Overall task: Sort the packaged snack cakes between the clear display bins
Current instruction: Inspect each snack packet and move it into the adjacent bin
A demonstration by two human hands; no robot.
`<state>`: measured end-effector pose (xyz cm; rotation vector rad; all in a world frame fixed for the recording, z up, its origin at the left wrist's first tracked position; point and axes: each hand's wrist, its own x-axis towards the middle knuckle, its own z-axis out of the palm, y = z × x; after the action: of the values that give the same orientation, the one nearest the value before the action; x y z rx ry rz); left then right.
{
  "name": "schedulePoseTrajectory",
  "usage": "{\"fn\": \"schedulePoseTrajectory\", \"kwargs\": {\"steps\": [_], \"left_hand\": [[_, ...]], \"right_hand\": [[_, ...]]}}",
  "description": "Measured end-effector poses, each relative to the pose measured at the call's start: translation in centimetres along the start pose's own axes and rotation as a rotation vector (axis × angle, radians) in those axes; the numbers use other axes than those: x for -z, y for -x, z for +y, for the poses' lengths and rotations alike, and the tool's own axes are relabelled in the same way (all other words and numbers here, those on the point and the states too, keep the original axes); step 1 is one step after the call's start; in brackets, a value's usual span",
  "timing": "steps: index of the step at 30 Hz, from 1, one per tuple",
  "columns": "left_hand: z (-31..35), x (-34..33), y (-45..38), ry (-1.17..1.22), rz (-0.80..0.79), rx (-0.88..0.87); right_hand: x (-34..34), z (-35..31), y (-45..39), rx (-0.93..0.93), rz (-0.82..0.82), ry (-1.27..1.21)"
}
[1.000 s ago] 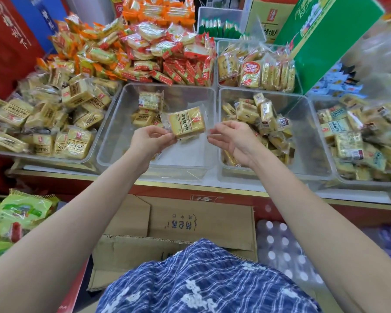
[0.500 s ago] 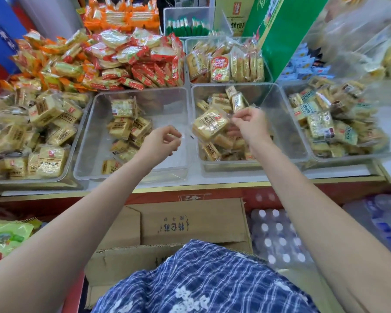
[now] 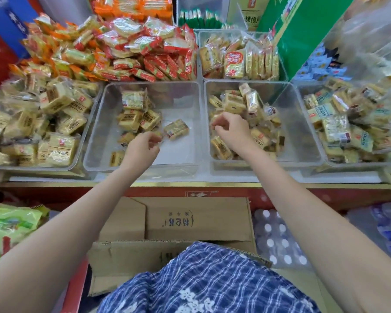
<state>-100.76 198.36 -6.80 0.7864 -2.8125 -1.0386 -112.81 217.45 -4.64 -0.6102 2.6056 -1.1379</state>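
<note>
**Snack cakes lie in both middle bins; your hands hold nothing clear to see**

Snack cakes (image 3: 136, 114) sit piled toward the back left of the left middle bin (image 3: 185, 154), and one packet (image 3: 176, 129) lies apart on the bare floor of that bin, just beyond your left fingertips. Your left hand (image 3: 142, 147) reaches into this bin with the fingers loosely curled and the thumb near them; whether it pinches the packet's clear edge, I cannot tell. Your right hand (image 3: 231, 129) hangs over the right middle bin (image 3: 303, 152), fingers curled down toward the heap of cakes (image 3: 242, 105) there, with no packet visibly in its grasp. Both forearms stretch straight out from you over the shelf edge (image 3: 190, 184). The packets are yellow-gold squares in clear wrap with small red marks, lying at mixed angles.
</note>
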Motion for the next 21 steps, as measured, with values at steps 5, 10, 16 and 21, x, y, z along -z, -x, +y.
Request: {"fn": "schedulePoseTrajectory", "kwargs": {"steps": [5,10,16,21], "left_hand": [[-6.7,2.7,-1.3,-0.142,0.094,0.042],[-10.5,3.1,-3.4,-0.261,0.108,0.003],[-11.7,2.5,-3.5,-0.148,0.228,0.008],[-12.2,2.1,-3.6,-0.147,0.253,0.034]], "right_hand": [[-6.3,-1.9,-3.0,-0.055,-0.234,0.019],[-10.5,-4.2,-6.5,-0.076,-0.342,0.007],[-15.5,-8.9,-12.9,0.045,-0.35,-0.042],[-22.6,-10.0,-15.9,0.105,-0.454,0.182]]}}
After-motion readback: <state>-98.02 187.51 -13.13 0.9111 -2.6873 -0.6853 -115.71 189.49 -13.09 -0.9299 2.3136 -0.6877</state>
